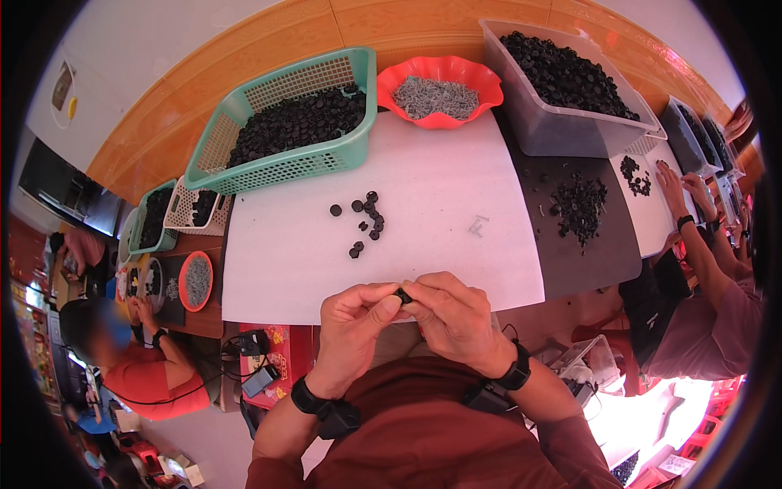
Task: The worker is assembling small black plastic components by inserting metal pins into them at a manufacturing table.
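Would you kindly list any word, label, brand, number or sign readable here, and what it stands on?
Flat white rectangular work sheet: one faint grey handwritten-looking mark toward its right edge, not transcribed.
Red, yellow-patterned boxy item, lower left: markings too small to read.
No other text is legible.

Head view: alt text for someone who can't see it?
The left hand and right hand hold a small black part between them by the near edge of a white sheet. Loose black pieces lie on it; beyond are a green basket, red bowl and clear bin of small parts.
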